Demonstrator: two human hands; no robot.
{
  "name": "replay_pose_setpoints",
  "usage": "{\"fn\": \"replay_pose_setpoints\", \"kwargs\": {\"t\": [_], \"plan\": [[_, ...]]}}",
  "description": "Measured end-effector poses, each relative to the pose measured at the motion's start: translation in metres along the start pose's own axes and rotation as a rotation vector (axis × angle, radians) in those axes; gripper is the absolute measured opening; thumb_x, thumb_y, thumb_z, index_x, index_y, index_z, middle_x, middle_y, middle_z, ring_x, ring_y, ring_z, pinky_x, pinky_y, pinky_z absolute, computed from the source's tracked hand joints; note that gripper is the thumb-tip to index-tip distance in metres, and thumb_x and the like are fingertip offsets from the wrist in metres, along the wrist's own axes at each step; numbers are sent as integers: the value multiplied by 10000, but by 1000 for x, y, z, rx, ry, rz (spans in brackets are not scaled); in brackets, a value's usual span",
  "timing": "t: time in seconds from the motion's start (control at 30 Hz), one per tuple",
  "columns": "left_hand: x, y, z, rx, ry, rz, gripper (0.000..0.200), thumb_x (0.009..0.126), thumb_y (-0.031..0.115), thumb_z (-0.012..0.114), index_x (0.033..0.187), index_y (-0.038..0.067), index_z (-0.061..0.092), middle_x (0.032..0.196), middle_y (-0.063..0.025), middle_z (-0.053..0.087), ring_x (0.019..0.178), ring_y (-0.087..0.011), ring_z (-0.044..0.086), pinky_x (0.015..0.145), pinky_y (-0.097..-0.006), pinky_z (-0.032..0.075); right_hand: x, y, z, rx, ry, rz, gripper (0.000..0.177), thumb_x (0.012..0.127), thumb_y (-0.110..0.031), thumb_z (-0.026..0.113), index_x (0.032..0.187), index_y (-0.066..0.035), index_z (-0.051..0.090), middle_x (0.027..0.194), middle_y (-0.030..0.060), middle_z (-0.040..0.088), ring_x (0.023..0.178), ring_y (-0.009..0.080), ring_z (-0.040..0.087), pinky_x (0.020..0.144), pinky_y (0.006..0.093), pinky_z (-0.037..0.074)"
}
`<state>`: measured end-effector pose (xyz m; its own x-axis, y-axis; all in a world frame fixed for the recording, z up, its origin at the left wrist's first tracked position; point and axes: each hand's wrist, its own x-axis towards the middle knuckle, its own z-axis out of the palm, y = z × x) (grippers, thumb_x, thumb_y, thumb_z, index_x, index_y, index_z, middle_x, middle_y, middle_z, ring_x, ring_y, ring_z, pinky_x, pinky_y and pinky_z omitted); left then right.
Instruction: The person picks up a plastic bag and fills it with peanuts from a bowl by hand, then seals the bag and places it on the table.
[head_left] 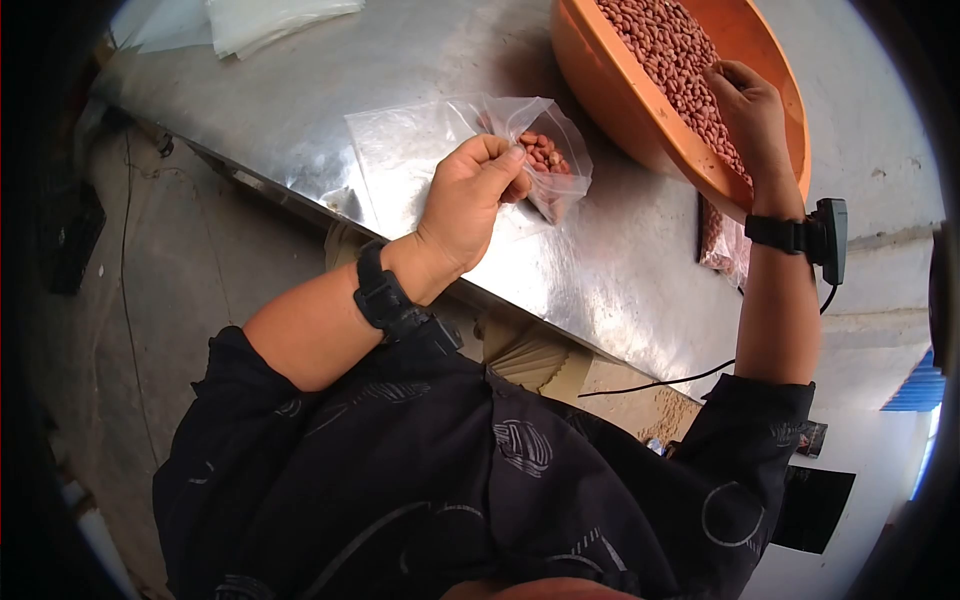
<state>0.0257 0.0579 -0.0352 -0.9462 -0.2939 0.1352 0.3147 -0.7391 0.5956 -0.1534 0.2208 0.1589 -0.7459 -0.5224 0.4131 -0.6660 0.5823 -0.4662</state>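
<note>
My left hand [475, 188] pinches the edge of a clear plastic bag [572, 186] between thumb and fingers. The bag's mouth is spread, and some reddish peanuts [543, 153] show inside it. To the right, an orange basin [610, 95] holds a large heap of red-skinned peanuts [660, 50]. My right hand [752, 115] is over the heap inside the basin, its fingers curled in; whatever they hold is hidden from view.
A metal-topped table [290, 110] bears these things. Flat clear plastic bags [280, 18] lie at its far left. Beneath the basin's right side rests a filled bag of peanuts [722, 240]. A black cable [660, 383] hangs near the table's front edge.
</note>
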Motion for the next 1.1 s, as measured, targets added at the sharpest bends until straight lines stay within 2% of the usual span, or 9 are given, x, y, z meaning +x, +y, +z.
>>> {"fn": "replay_pose_setpoints", "kwargs": {"t": [0.03,0.13,0.23,0.37,0.57,0.67,0.77,0.97,1.1], "plan": [[0,0,0,-6,-3,-4,65,899,109,525,892,45,530,765,-31,546,712,-118,509,703,-258,417,-3,-9,-4,255,48,61,184,831,-161,625,910,5,635,684,34,596,551,73,520,475,208,394],[-1,1,1,6,7,3,66,897,108,528,897,42,528,769,-32,547,715,-119,511,704,-259,418,-44,-66,15,773,-55,-35,142,850,-143,620,893,-8,629,659,-23,539,497,15,435,416,157,299],[-2,-1,2,19,22,0,72,897,112,527,899,40,526,771,-34,548,716,-121,512,705,-261,418,-74,-86,60,871,-283,49,110,836,-133,638,846,-26,613,639,-47,511,484,18,425,425,159,318],[-1,0,1,27,20,2,76,899,116,523,893,41,521,767,-34,543,713,-120,505,703,-259,413,-70,-61,120,887,-107,106,128,828,-129,641,844,-9,597,672,-35,520,538,27,457,467,166,370],[-2,1,2,30,9,-7,80,905,121,515,889,43,518,766,-34,536,712,-115,495,692,-258,405,-71,-38,144,1034,-64,286,84,832,-92,597,814,-13,578,716,-2,549,570,42,477,498,180,410],[-2,0,2,24,8,-1,81,907,122,512,891,42,519,767,-35,536,712,-115,495,690,-259,406,-73,-37,138,1055,-178,312,84,837,-92,567,827,-10,581,736,18,573,603,61,502,544,197,440],[-2,1,1,28,7,-1,79,908,118,509,895,41,520,768,-37,536,715,-116,496,691,-262,408,-73,-36,138,1016,-223,202,136,849,-118,536,871,4,593,777,42,598,679,84,540,632,211,462],[-1,1,2,26,39,-12,80,908,115,506,907,37,526,770,-40,539,720,-123,497,686,-270,416,-80,-57,114,795,-481,104,343,908,-283,516,974,38,616,843,62,619,797,109,562,734,221,461],[-1,-1,2,26,35,-12,81,905,117,513,912,38,528,770,-38,543,719,-126,498,688,-269,417,-77,-69,87,538,-296,-117,330,915,-266,523,958,44,630,850,56,636,807,96,567,738,225,459]]}}
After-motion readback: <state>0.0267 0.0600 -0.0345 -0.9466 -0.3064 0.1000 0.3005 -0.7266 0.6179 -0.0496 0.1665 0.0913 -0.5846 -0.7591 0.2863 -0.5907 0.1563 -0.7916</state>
